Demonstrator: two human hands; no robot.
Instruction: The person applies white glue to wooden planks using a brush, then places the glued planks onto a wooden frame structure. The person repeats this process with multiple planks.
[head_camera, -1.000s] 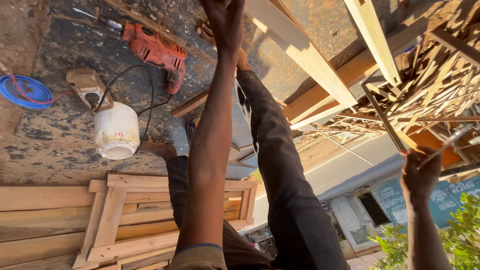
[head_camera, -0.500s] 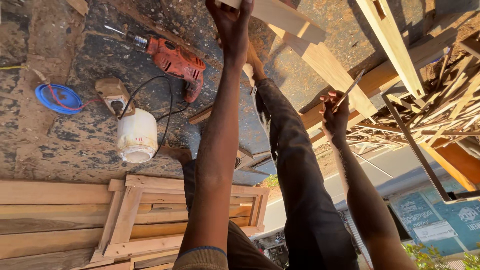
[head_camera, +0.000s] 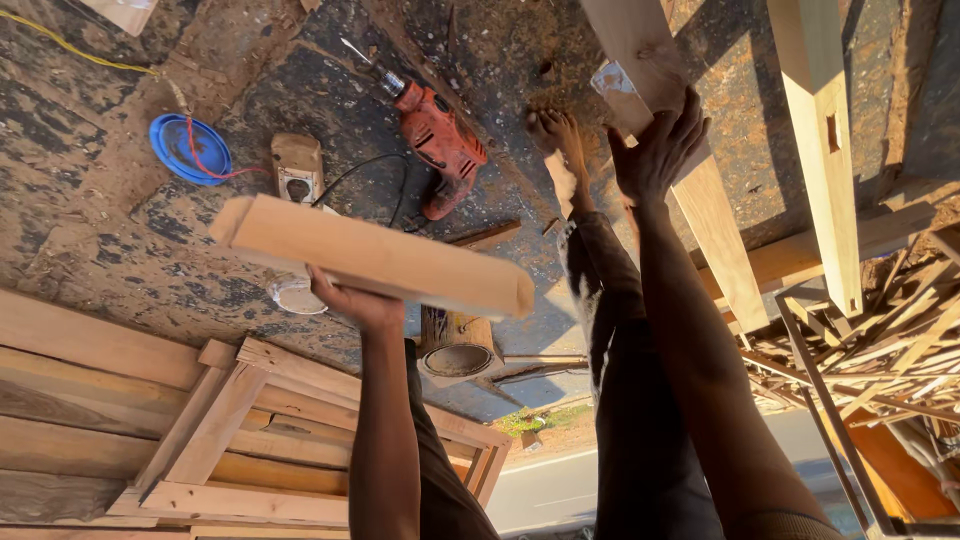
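Note:
My left hand (head_camera: 355, 300) grips a short pale wooden block (head_camera: 375, 255) from below and holds it level above the ground. My right hand (head_camera: 655, 145) lies flat, fingers spread, on a long planed plank (head_camera: 720, 240) that runs from the top of the view down to the right. My bare foot (head_camera: 560, 140) stands on the dark ground just left of that hand, and my trouser leg runs down between my two arms. An orange power drill (head_camera: 440, 140) lies on the ground beyond the block.
A second plank with a cut slot (head_camera: 825, 150) lies at the right. Wood offcuts (head_camera: 880, 350) are piled at the lower right, and a wooden frame (head_camera: 230, 420) rests on boards at the lower left. A blue disc (head_camera: 188, 148), a socket box (head_camera: 297, 168) and a white container (head_camera: 295, 293) lie nearby.
The wooden block, absent before, is now in my left hand. The thin tool held at the right is gone. The drill and blue disc have shifted right in the view.

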